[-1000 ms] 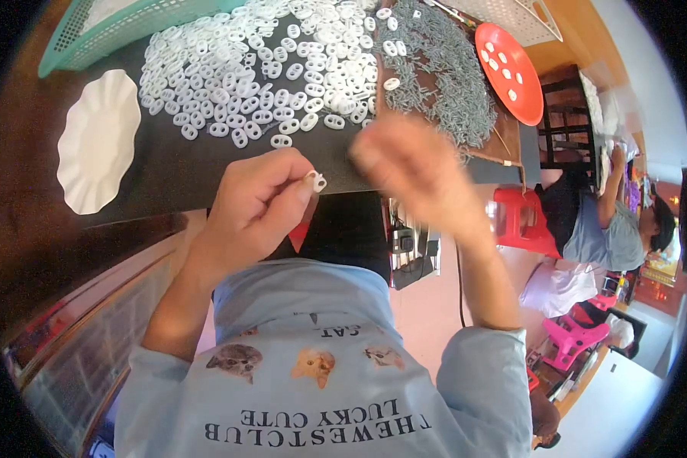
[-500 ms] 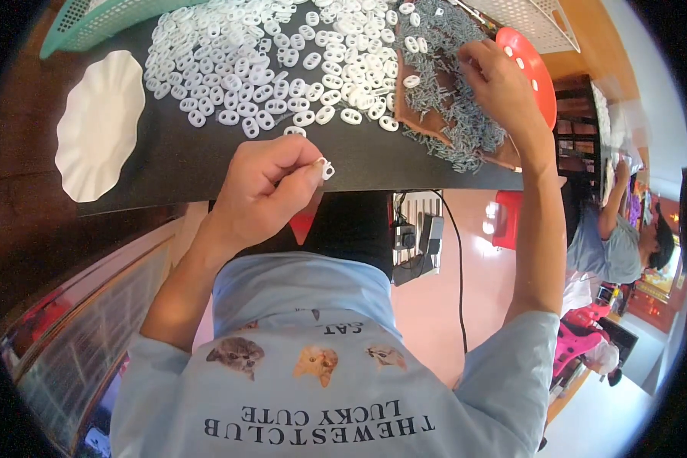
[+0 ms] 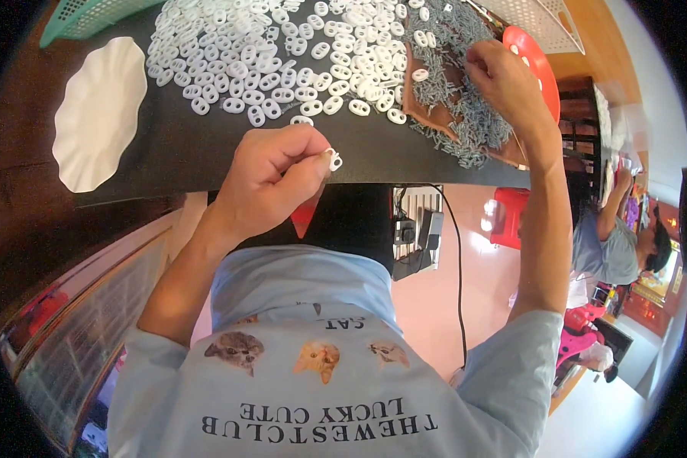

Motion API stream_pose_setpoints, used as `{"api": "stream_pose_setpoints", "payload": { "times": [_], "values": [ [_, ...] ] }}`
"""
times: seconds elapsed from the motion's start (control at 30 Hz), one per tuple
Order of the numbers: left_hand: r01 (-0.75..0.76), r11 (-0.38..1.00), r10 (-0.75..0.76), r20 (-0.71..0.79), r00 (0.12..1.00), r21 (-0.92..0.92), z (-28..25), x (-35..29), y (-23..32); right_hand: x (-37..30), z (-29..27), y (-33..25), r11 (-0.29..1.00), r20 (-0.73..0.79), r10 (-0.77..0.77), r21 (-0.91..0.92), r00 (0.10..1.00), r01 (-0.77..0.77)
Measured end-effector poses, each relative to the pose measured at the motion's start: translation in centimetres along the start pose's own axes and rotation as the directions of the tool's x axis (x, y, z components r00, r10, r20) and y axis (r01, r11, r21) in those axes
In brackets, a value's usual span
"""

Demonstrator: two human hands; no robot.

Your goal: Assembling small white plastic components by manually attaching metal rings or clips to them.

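Observation:
Near the table's front edge, my left hand [image 3: 275, 179] pinches a small white plastic piece with holes [image 3: 335, 159] between thumb and forefinger. My right hand [image 3: 505, 82] is at the heap of small grey screw-like pieces [image 3: 477, 130] on the right, fingers curled and pressed together. Whatever its fingertips hold, if anything, is hidden. The grey heap lies on a brown sheet [image 3: 433, 117]. Left of it, many white oval two-hole pieces [image 3: 263, 82] spread across the dark table [image 3: 198, 145]; a few lie on the grey heap.
A wavy-edged white dish [image 3: 99, 114] stands at the left, below a green basket [image 3: 88, 19]. A red plate [image 3: 548, 76] with several white pieces sits beyond my right hand, near a pale basket [image 3: 542, 23]. A black cable [image 3: 459, 267] hangs down. Another person [image 3: 622, 244] is at far right.
The view has shifted slightly, moving the table contents a little in the picture. My left hand keeps its pinch on the white piece; my right hand remains at the grey heap, its fingers more curled.

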State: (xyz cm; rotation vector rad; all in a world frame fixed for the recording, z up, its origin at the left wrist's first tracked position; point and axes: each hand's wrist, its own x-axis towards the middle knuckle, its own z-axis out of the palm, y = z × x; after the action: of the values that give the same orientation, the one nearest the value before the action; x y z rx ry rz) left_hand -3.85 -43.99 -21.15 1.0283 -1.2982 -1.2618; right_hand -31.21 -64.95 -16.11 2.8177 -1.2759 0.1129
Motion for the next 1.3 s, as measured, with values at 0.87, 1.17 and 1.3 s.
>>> {"api": "stream_pose_setpoints", "payload": {
  "times": [0.87,1.17,1.3],
  "values": [
    [0.035,0.988,-0.036,-0.005,0.999,-0.151,0.1,-0.2,-0.4,0.5,0.9,-1.1,0.987,-0.005,-0.140,0.076,0.990,0.140],
    [0.009,0.984,-0.034,-0.135,0.990,-0.178,0.4,-0.7,0.7,-0.7,-0.5,-2.0,0.976,0.009,-0.102,0.196,0.995,0.098],
    [0.022,0.985,-0.044,-0.125,0.991,-0.169,0.5,-0.5,2.1,-2.3,-4.3,-7.8,0.802,0.147,0.035,0.586,0.988,-0.116]
  ]
}}
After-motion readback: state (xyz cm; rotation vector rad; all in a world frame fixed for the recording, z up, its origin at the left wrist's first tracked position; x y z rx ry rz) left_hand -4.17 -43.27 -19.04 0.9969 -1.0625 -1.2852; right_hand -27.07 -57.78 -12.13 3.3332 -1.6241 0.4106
